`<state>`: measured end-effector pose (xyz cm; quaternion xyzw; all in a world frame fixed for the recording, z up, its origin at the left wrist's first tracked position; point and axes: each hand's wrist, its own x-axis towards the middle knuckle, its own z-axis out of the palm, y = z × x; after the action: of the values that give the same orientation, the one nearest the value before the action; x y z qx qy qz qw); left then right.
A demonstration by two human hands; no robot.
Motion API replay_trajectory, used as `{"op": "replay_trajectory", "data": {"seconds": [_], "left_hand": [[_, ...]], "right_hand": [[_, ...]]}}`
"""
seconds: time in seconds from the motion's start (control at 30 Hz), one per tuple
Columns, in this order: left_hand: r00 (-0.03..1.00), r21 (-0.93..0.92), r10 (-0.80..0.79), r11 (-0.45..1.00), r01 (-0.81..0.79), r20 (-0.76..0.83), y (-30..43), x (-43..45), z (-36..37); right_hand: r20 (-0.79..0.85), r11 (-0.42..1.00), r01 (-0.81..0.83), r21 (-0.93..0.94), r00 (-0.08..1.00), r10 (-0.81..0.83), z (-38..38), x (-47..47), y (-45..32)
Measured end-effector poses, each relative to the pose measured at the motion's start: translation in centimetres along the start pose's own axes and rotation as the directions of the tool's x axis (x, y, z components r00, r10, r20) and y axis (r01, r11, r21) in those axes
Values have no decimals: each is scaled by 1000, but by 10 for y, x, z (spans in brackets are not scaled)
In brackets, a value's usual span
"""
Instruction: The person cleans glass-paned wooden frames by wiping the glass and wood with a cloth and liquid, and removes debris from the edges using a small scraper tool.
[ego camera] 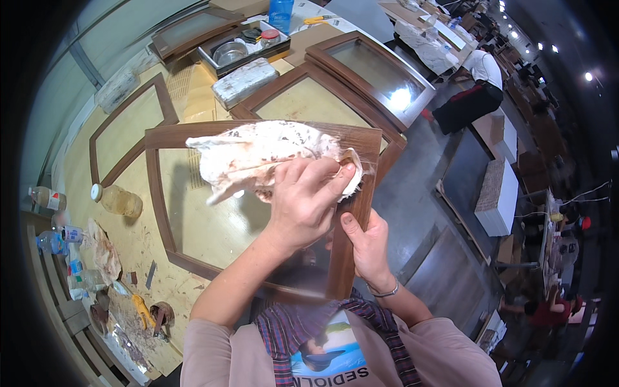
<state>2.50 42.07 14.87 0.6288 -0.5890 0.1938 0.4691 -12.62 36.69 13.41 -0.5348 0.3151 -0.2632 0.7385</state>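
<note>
My left hand point(304, 203) is closed around a white cloth point(261, 155) with brown stains. It presses the bunched cloth end onto the upper right corner of a brown wooden frame with a glass pane point(355, 261). The rest of the cloth lies across the frame's top rail and pane. My right hand point(370, 242) grips the right side of this frame, thumb on the upper face and the other fingers mostly hidden beneath. The frame is held over the table's right edge, in front of my body.
More wooden frames point(360, 106) and wrapped blocks point(245, 80) lie beyond. A tray point(285, 48) holds a jar and bowl. At left are a jar of yellowish liquid point(121, 200), bottles point(48, 198), a yellow-handled tool point(142, 309) and abrasive strips point(163, 312). A co-worker point(478, 87) bends at upper right.
</note>
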Motion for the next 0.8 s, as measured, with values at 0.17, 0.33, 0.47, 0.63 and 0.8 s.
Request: {"op": "replay_trajectory", "data": {"seconds": [0.17,0.33,0.47,0.63,0.8], "left_hand": [[999,80,-37,996,38,-18,-41,-15,-19],[888,200,-430,867,456,-160,-135,-95,-77],[618,34,-697,653,757,-363,-178,-131,-136],[961,163,-246,961,224,129,-80,-55,-72],[841,369,-534,768,524,-85,-151,-111,-87]], "right_hand": [[-16,999,-10,43,1000,10,-6,-3,-4],[-37,998,-7,55,999,9,-11,-3,2],[-81,999,-27,35,996,30,-6,-4,1],[-80,999,-24,22,996,26,-5,-7,-6],[-69,1000,19,-23,997,-21,-7,-11,-3]]}}
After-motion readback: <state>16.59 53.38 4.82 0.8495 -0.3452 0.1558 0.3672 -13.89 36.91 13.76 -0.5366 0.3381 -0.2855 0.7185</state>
